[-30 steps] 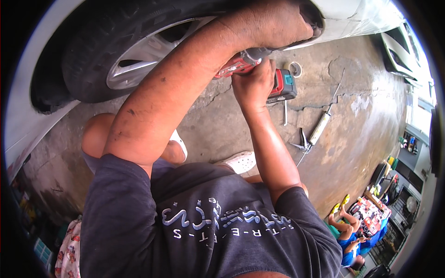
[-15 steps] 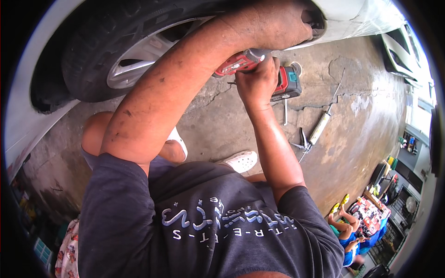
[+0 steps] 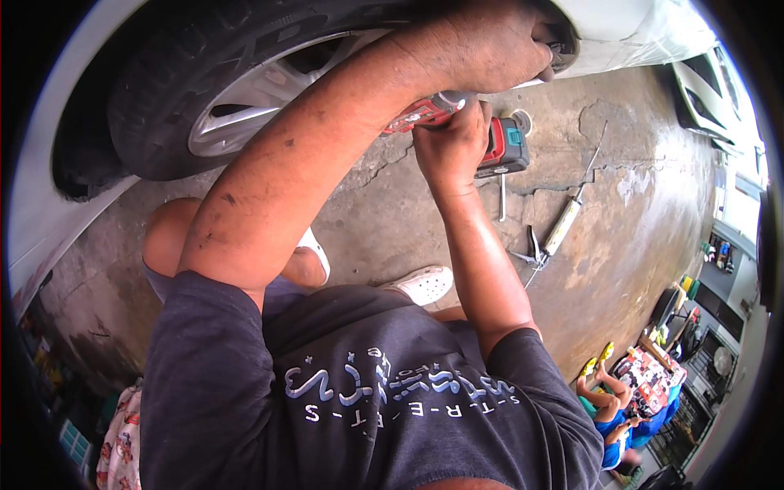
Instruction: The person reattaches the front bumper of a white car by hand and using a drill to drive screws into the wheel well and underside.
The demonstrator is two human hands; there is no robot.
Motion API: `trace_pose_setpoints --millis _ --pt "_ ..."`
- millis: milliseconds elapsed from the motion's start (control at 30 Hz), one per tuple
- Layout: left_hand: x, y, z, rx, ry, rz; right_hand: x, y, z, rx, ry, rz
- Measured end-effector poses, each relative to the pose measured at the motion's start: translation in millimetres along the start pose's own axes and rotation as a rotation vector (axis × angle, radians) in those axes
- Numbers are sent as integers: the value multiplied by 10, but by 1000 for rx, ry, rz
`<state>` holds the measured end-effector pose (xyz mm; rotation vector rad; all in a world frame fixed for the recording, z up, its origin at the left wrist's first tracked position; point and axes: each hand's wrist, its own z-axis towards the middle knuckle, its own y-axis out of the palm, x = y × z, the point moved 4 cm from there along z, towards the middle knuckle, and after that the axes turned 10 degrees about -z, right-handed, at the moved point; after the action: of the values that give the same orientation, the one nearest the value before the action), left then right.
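Observation:
My right hand [image 3: 453, 151] is closed round the grip of a red and black cordless power driver [image 3: 418, 113]. Its battery end points right; its nose is hidden behind my left forearm. My left arm crosses over the driver, and my left hand [image 3: 498, 49] reaches to a dark opening [image 3: 559, 45] in the lower white car body panel [image 3: 621, 28]. The fingers there are bent at the opening's edge, and whatever they grip is hidden. Beside that arm stands the car's black tyre [image 3: 175, 86] with a silver wheel [image 3: 237, 122].
On the stained concrete floor [image 3: 637, 212] lie a caulking gun [image 3: 562, 224] and a thin metal rod [image 3: 502, 198]. Another white car [image 3: 706, 98] stands far right. A seated person [image 3: 612, 416] is at lower right, near cluttered shelves. My white clogs [image 3: 425, 284] are below me.
My left hand has shifted slightly down and right at the opening, with its fingers now bent a bit differently. The driver and my right hand have barely moved.

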<state>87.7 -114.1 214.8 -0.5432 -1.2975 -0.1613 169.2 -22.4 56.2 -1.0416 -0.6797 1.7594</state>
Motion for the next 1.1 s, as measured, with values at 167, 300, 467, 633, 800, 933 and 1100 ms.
trace_pose_setpoints --millis 167,300,467,633,800,933,1100 --pt "95 -24 -188 126 172 38 -51 32 -6 0 9 49" --pt "30 -1 -28 66 -20 -73 -78 39 2 10 29 83" --pt "-3 40 -54 153 127 65 -75 61 12 21 26 86" --pt "-124 104 48 126 41 65 -152 107 69 53 -4 163" --pt "-73 81 -35 367 355 146 -125 264 86 73 52 214" --pt "-97 78 19 145 59 -31 -103 282 64 87 24 207" --pt "-77 85 30 253 178 268 -14 279 131 58 32 154"
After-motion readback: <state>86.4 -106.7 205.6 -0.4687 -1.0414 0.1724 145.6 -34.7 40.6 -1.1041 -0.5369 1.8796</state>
